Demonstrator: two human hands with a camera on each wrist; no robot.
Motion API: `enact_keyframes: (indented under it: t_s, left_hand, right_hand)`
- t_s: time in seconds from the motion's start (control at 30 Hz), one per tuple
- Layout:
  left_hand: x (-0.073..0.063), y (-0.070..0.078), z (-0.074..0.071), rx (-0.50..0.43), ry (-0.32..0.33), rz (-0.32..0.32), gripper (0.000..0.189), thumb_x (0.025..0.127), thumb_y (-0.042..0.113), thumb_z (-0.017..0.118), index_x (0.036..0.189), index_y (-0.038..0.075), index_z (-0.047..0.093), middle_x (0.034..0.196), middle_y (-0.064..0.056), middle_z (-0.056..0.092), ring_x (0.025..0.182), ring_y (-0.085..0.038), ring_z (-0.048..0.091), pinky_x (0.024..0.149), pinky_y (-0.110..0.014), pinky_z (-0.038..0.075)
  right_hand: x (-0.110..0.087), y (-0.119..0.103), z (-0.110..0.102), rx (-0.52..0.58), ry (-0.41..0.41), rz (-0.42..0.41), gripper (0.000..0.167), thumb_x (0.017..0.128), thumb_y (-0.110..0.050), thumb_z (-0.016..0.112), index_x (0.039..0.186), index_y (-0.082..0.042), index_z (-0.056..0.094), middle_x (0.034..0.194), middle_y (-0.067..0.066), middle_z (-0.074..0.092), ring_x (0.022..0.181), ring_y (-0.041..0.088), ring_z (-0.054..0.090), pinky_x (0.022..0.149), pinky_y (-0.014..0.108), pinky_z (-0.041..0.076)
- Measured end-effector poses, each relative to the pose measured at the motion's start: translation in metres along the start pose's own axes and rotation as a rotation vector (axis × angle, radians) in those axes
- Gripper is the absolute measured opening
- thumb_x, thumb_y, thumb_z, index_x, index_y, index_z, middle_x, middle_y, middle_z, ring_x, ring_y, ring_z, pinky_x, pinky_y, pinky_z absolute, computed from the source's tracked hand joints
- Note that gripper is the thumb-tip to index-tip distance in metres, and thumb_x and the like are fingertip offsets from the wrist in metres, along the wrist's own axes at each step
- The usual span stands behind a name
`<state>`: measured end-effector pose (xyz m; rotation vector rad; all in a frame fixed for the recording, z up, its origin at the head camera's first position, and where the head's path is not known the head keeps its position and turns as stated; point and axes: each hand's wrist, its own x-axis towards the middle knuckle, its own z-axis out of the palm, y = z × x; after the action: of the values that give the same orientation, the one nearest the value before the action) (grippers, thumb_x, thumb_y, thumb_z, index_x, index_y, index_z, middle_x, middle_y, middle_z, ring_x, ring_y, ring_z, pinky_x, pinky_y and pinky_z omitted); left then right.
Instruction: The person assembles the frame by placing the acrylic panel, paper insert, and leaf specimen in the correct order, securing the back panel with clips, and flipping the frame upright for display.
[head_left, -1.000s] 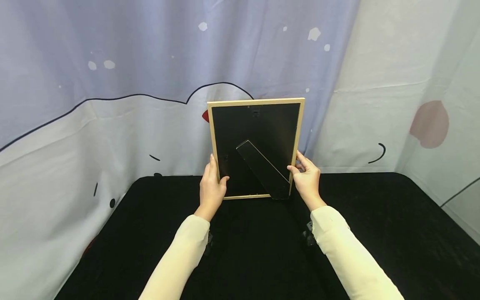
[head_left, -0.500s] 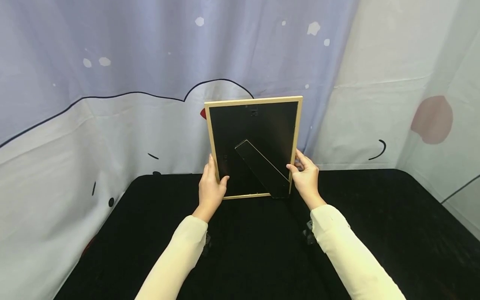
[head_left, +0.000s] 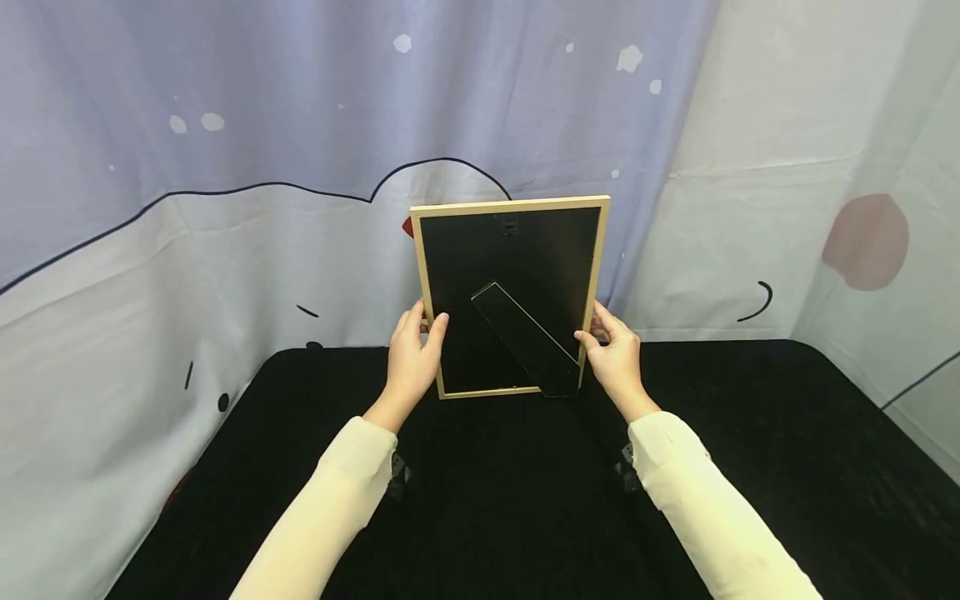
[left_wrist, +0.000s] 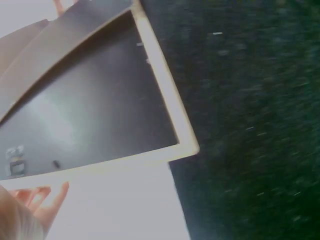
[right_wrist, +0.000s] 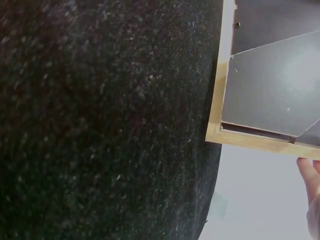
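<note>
A picture frame [head_left: 517,267] with a light wood edge and black backing stands upright, its back facing me. Slantwise across the lower backing runs a black easel leg [head_left: 525,342]. My left hand [head_left: 412,350] grips the left edge, thumb on the back and fingers around the outer side. On the right edge, my right hand [head_left: 613,358] pinches the wood between thumb and fingers. In the left wrist view, fingers [left_wrist: 47,205] show below the frame's pale edge [left_wrist: 115,164]. Fingertips touch the wooden edge [right_wrist: 250,140] in the right wrist view. The frame's front is hidden.
A black cloth-covered table [head_left: 495,500] lies beneath the frame. Behind it hangs a blue and white printed curtain [head_left: 300,108], with a pale curtain [head_left: 885,183] at the right.
My left hand has shifted up and slightly left along the frame's edge, its fingers now curling behind it. The right hand and the frame stay almost where they were.
</note>
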<state>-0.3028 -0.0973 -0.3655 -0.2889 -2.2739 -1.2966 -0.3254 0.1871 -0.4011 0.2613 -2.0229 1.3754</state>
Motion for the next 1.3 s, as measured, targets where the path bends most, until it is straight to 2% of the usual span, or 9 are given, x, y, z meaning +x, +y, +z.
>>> enact_keyframes:
  t_s: [0.2, 0.33, 0.47, 0.53, 0.67, 0.87, 1.0, 1.13, 1.3]
  left_hand:
    - [0.013, 0.012, -0.013, -0.102, 0.010, -0.040, 0.043, 0.101, 0.022, 0.050, 0.133, -0.007, 0.051, 0.118, -0.024, 0.057, 0.107, -0.037, 0.058, 0.094, -0.047, 0.046]
    - [0.016, 0.016, -0.016, -0.166, -0.003, -0.125, 0.042, 0.102, 0.024, 0.049, 0.132, -0.005, 0.052, 0.120, -0.022, 0.059, 0.102, -0.035, 0.060, 0.087, -0.041, 0.050]
    - [0.019, 0.016, -0.017, -0.218, -0.012, -0.197, 0.041, 0.102, 0.029, 0.047, 0.128, -0.001, 0.056, 0.113, -0.017, 0.061, 0.082, -0.032, 0.060, 0.068, -0.026, 0.050]
    - [0.019, 0.015, -0.017, -0.226, -0.010, -0.203, 0.039, 0.102, 0.029, 0.048, 0.124, -0.001, 0.059, 0.103, -0.016, 0.061, 0.073, -0.033, 0.058, 0.062, -0.023, 0.047]
    - [0.021, 0.014, -0.019, -0.224, -0.004, -0.193, 0.037, 0.101, 0.030, 0.049, 0.117, -0.001, 0.063, 0.091, -0.013, 0.059, 0.066, -0.030, 0.056, 0.062, -0.029, 0.050]
    - [0.021, 0.015, -0.019, -0.228, -0.005, -0.213, 0.038, 0.101, 0.031, 0.049, 0.116, -0.001, 0.063, 0.093, -0.013, 0.059, 0.070, -0.030, 0.057, 0.068, -0.040, 0.054]
    - [0.021, 0.016, -0.019, -0.224, -0.012, -0.221, 0.039, 0.101, 0.032, 0.049, 0.116, -0.001, 0.063, 0.094, -0.013, 0.058, 0.071, -0.029, 0.057, 0.068, -0.039, 0.054]
    - [0.021, 0.016, -0.019, -0.227, -0.017, -0.229, 0.039, 0.101, 0.033, 0.049, 0.116, 0.000, 0.063, 0.095, -0.013, 0.058, 0.073, -0.025, 0.056, 0.068, -0.038, 0.055]
    - [0.022, 0.017, -0.019, -0.228, -0.023, -0.234, 0.040, 0.101, 0.034, 0.049, 0.117, 0.000, 0.063, 0.095, -0.013, 0.057, 0.073, -0.025, 0.057, 0.069, -0.038, 0.054]
  right_hand:
    - [0.000, 0.000, -0.001, -0.018, -0.011, -0.007, 0.054, 0.079, 0.010, 0.072, 0.130, 0.006, 0.055, 0.103, 0.029, 0.065, 0.090, 0.042, 0.066, 0.072, 0.004, 0.042]
    - [0.000, -0.001, -0.001, -0.044, -0.021, 0.011, 0.056, 0.079, 0.008, 0.072, 0.132, 0.005, 0.054, 0.103, 0.029, 0.065, 0.091, 0.041, 0.066, 0.079, 0.025, 0.053]
    - [-0.001, -0.001, -0.002, -0.055, -0.031, 0.025, 0.057, 0.079, 0.008, 0.072, 0.133, 0.004, 0.054, 0.104, 0.029, 0.065, 0.092, 0.040, 0.066, 0.081, 0.046, 0.051]
    - [-0.002, -0.002, -0.002, -0.054, -0.033, 0.020, 0.057, 0.079, 0.009, 0.072, 0.133, 0.004, 0.054, 0.104, 0.028, 0.065, 0.092, 0.040, 0.066, 0.081, 0.047, 0.052]
    - [-0.002, -0.003, -0.003, -0.063, -0.041, 0.005, 0.058, 0.078, 0.009, 0.073, 0.133, 0.005, 0.054, 0.102, 0.028, 0.066, 0.091, 0.040, 0.066, 0.080, 0.048, 0.052]
    - [0.000, -0.006, -0.005, -0.074, -0.053, 0.014, 0.059, 0.079, 0.007, 0.073, 0.134, 0.005, 0.051, 0.100, 0.027, 0.065, 0.091, 0.042, 0.066, 0.081, 0.050, 0.051]
    - [0.004, -0.013, -0.009, -0.009, -0.054, 0.063, 0.062, 0.081, 0.004, 0.072, 0.137, 0.005, 0.046, 0.108, 0.025, 0.061, 0.100, 0.039, 0.063, 0.087, 0.049, 0.050]
    - [0.011, -0.025, -0.013, 0.079, -0.014, 0.057, 0.064, 0.083, 0.001, 0.072, 0.139, 0.005, 0.042, 0.115, 0.024, 0.055, 0.107, 0.034, 0.057, 0.091, 0.044, 0.047]
    - [0.015, -0.053, -0.015, 0.183, 0.075, -0.047, 0.058, 0.081, 0.008, 0.070, 0.132, 0.012, 0.042, 0.114, 0.033, 0.050, 0.103, 0.040, 0.054, 0.086, 0.025, 0.046]
